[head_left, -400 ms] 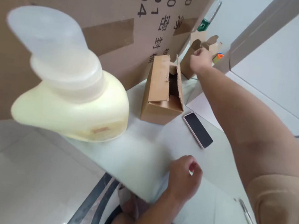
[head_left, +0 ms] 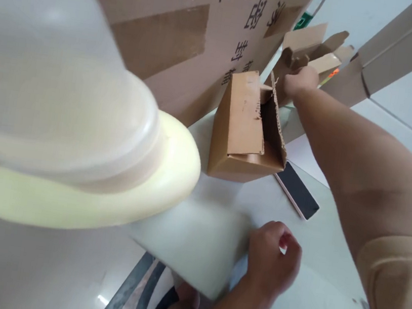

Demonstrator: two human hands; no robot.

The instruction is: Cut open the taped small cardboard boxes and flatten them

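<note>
**Right hand at the far carton, left fist on the table edge**

The right hand (head_left: 299, 82) is stretched across the white table (head_left: 308, 302) and is pressed against a small open carton (head_left: 312, 49) at the far end, its flaps standing up; whether the fingers are closed on the cardboard cannot be told, since they are turned away from the camera. The left hand (head_left: 271, 261) is clenched into a loose fist and rests on the near edge of the table, with nothing seen in its grasp. Between the two hands a torn brown box (head_left: 240, 128) is seen standing on the table, its open end turned to the right; a dark phone (head_left: 298, 190) lies flat just beside it, partly behind its corner. A cream-coloured plastic vessel (head_left: 76, 146) is blurred in the near left; behind everything a large printed cardboard sheet (head_left: 178, 23) is leaned.
</note>
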